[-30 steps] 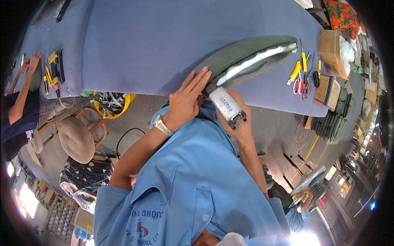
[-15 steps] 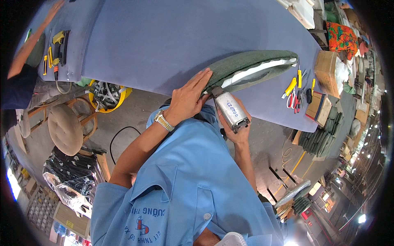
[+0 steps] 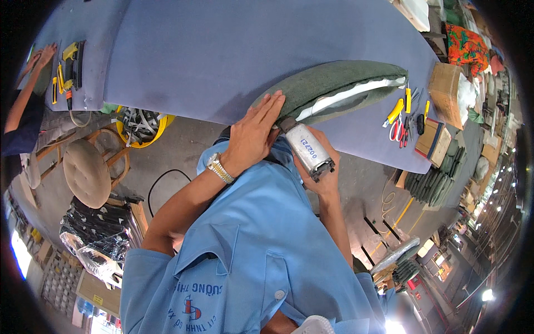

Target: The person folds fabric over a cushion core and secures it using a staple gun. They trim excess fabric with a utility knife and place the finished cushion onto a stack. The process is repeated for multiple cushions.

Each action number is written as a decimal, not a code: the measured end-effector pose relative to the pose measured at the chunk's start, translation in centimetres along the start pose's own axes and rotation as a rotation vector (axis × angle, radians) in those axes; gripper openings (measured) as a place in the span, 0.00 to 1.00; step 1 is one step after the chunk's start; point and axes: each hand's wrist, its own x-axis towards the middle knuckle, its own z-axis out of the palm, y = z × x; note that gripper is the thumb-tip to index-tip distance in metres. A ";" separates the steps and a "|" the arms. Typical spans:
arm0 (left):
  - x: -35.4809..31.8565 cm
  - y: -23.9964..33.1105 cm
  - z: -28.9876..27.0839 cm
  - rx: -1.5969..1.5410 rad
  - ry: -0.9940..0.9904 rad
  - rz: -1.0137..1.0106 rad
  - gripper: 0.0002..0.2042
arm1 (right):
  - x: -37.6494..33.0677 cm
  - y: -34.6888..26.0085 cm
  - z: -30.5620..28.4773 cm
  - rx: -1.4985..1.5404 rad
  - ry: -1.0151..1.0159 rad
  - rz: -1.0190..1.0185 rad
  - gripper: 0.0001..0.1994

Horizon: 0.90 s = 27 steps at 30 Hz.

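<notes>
Evidently, a dark green cushion (image 3: 328, 78) is stretching away from the left hand (image 3: 253, 136), forward and to its right, over the blue-grey table (image 3: 211, 50). Its upper side is curving in a smooth, matte arc and narrowing toward the far end. Along the side facing the person, the green fabric is gaping in an uneven, slightly wavy line, and a white layer (image 3: 350, 93) is showing through as a long, slim crescent. The left hand is lying over the cushion's near end, its fingers stretching out side by side; whether the thumb is pinching the edge, one cannot tell. Just right of it, the right hand (image 3: 327, 177) is wrapping around a worn silver tool (image 3: 308, 149), whose dark nose is sitting against the cushion's near edge. Beyond the right hand, farther right, red-handled scissors (image 3: 396, 132) are lying on the table.
</notes>
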 end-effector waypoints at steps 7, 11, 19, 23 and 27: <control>-0.3 -0.1 0.8 0.002 0.018 0.014 0.42 | -0.5 -1.3 0.0 0.034 -0.019 0.131 0.27; -0.8 0.4 1.2 0.007 0.032 -0.005 0.46 | -1.2 0.3 -1.3 -0.042 -0.022 -0.022 0.28; -1.8 1.3 2.4 -0.017 0.030 -0.137 0.49 | -5.0 3.9 -8.3 -0.069 -0.247 0.267 0.33; -2.8 1.8 3.4 -0.012 0.041 -0.082 0.49 | -6.5 10.2 -11.7 -0.304 -0.129 0.432 0.37; -3.6 3.4 4.3 0.018 -0.008 -0.126 0.47 | -5.9 17.7 -15.9 -0.427 0.072 0.363 0.38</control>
